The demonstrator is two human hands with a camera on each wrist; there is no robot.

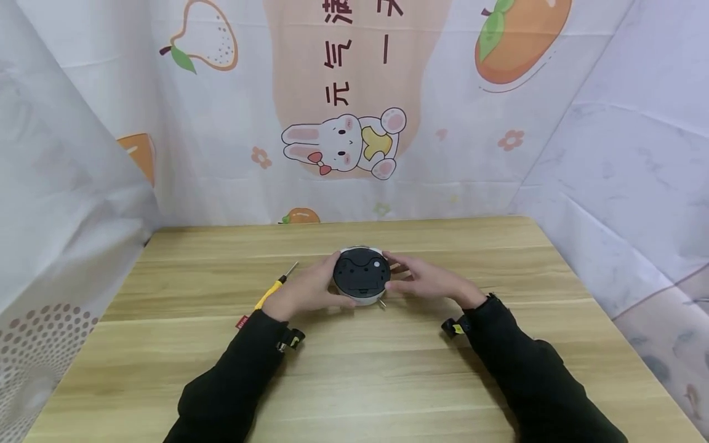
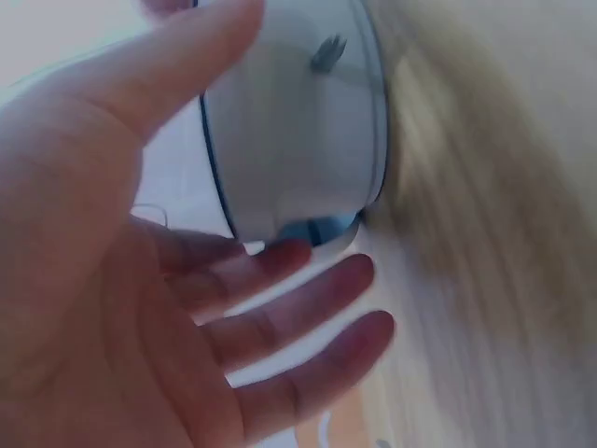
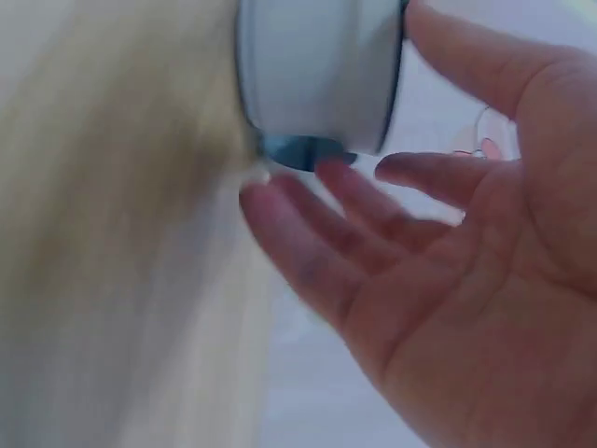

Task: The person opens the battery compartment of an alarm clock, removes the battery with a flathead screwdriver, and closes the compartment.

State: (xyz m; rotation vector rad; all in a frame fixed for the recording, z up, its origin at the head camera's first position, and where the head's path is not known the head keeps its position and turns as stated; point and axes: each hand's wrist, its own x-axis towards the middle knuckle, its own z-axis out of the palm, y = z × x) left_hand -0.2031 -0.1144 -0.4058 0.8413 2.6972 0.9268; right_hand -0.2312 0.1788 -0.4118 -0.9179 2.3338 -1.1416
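Observation:
A small round alarm clock (image 1: 361, 275) with a white body lies face down, its black back turned up with knobs and a cover on it. A short metal foot (image 2: 327, 54) sticks out of its side. My left hand (image 1: 310, 286) holds it from the left, thumb along the near side and fingers round the far side. From the right, my right hand (image 1: 423, 280) holds it with thumb and fingers at the rim. In the right wrist view, the clock's white side (image 3: 322, 65) shows between the thumb and the curled fingers. The clock's face is hidden underneath.
Left of the clock, a yellow and black screwdriver (image 1: 271, 293) lies partly behind my left hand, tip pointing away. A small red piece (image 1: 242, 321) shows beside the left sleeve. The wooden table (image 1: 354, 387) ends at a printed cloth (image 1: 221, 154) behind, with more cloth along both sides.

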